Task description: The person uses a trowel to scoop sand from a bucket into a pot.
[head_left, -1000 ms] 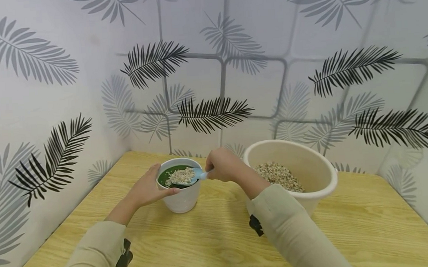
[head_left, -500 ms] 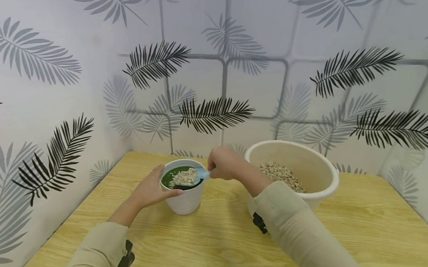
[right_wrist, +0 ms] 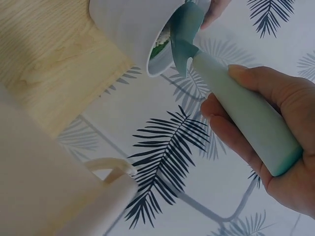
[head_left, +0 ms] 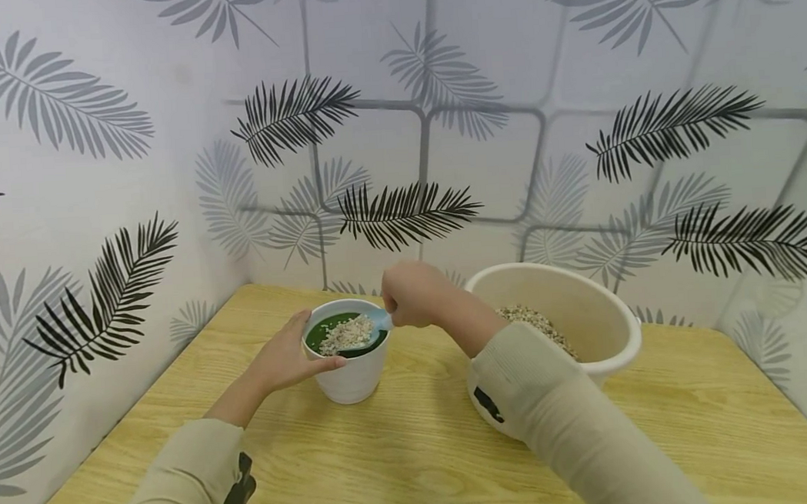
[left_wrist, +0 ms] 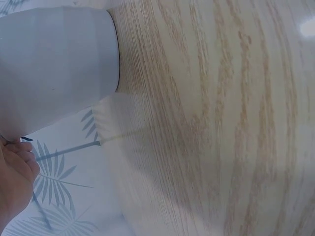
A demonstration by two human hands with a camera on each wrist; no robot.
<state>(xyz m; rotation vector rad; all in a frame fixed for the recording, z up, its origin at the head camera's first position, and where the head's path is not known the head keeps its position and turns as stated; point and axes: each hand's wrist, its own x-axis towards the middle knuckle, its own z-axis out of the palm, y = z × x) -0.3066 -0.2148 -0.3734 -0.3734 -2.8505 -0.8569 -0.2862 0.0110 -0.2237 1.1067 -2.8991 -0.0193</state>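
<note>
A white plant pot (head_left: 349, 381) stands on the table left of centre. Inside it shows green, with a pile of pale gravel (head_left: 346, 336) on top. My left hand (head_left: 287, 359) holds the pot by its rim from the left, thumb across the front and fingers round the far side. My right hand (head_left: 416, 293) grips the pale green handle (right_wrist: 246, 113) of a small blue plastic hand trowel (head_left: 380, 320). Its blade reaches over the right rim into the pot, beside the gravel. In the right wrist view the blade (right_wrist: 184, 32) is tilted into the pot's mouth.
A large cream tub (head_left: 552, 297) with more gravel (head_left: 536, 325) stands to the right, partly behind my right forearm. The wood-grain table (head_left: 361, 470) meets leaf-patterned walls (head_left: 439, 149) at the back and left.
My right hand has risen slightly and shifted a little left, tipping the trowel more steeply into the pot. The left hand stays on the pot.
</note>
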